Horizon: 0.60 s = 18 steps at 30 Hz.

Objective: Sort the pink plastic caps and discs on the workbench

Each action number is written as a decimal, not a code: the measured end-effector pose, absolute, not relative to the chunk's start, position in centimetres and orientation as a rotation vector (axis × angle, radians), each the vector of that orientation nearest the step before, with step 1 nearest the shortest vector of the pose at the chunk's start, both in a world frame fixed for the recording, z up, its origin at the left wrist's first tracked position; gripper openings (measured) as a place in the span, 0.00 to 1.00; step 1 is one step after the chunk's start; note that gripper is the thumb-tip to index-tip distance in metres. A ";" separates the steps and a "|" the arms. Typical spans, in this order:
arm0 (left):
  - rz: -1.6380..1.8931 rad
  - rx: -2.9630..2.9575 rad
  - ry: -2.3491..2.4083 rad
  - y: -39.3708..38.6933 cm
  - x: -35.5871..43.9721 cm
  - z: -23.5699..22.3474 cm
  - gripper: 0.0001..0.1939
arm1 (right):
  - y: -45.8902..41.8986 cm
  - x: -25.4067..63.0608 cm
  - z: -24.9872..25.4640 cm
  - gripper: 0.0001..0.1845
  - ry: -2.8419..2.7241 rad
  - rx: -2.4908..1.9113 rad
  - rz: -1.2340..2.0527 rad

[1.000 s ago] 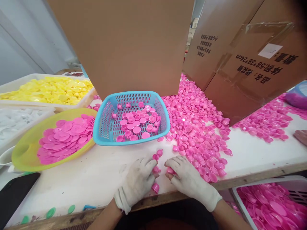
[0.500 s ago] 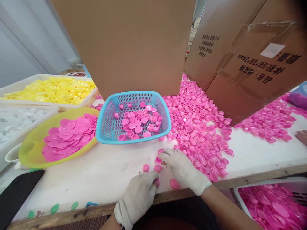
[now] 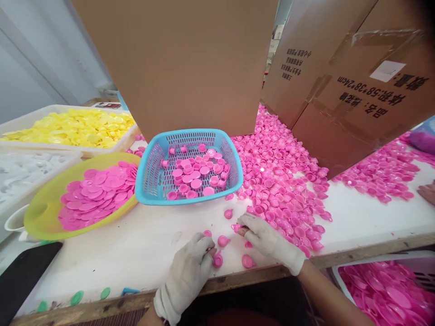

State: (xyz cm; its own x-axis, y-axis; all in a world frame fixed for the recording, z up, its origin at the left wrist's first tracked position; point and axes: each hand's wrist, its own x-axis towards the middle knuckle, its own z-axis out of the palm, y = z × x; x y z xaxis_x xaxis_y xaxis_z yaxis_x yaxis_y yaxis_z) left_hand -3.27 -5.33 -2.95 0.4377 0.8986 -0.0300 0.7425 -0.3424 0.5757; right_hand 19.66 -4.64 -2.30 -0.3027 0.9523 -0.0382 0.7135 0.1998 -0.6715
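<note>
My left hand [image 3: 188, 269], in a white glove with bare fingertips, is near the table's front edge. Its curled thumb and fingers press against a small pink plastic cup [image 3: 218, 259] with a short spout. To the right, my gloved right hand [image 3: 268, 240] pinches another pink spouted cup [image 3: 235, 228] just over the white tabletop. Between the hands lies a loose pink cup [image 3: 223, 241]; one more pink piece [image 3: 228, 213] sits farther back. Under my right hand a pink cup [image 3: 248, 261] rests by the edge. Beyond that hand spreads a big heap of pink cups [image 3: 272, 172].
A blue basket [image 3: 176, 202] holds pink pieces. On its left stands a yellow bowl [image 3: 41, 222] of pink discs, with trays of yellow and white parts behind. Cardboard boxes [image 3: 176, 59] rise at the back. A black phone [image 3: 27, 276] lies front left. Another person's hand [image 3: 427, 194] shows far right.
My left hand has shifted left and slightly down, uncovering the pink cup at its fingertips. My right hand has drawn right and down with a pink cup pinched, leaving one piece behind it.
</note>
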 end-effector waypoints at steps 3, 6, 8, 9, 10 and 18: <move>0.436 2.267 1.428 -4.2 -2.8 -2.5 0.06 | -4.7 20.5 -2.1 0.10 -1.945 -1.562 1.076; 0.486 2.376 1.354 -2.1 -1.4 -2.1 0.08 | -4.4 20.6 -2.5 0.11 -1.838 -1.524 1.357; 0.479 2.491 1.175 -0.4 -0.1 -1.9 0.13 | -4.0 20.3 -2.9 0.10 -1.850 -1.532 1.477; 0.449 2.542 1.080 0.3 0.6 -1.8 0.15 | -3.7 20.1 -3.1 0.10 -1.887 -1.564 1.468; 0.410 2.577 0.999 0.9 1.1 -1.8 0.16 | -3.6 19.9 -3.2 0.10 -1.937 -1.607 1.398; 0.595 2.457 1.020 -0.2 -0.8 -2.3 0.09 | -5.9 21.9 -0.9 0.09 -2.248 -1.770 0.661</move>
State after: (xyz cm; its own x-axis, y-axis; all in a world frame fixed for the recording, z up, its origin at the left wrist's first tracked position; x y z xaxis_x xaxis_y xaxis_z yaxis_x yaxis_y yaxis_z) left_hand -0.77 -0.18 -2.31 0.6409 0.7338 0.2254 0.5574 -0.6467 0.5207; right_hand 21.93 -5.86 -0.85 -0.2603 0.9589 -0.1126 0.8672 0.1809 -0.4640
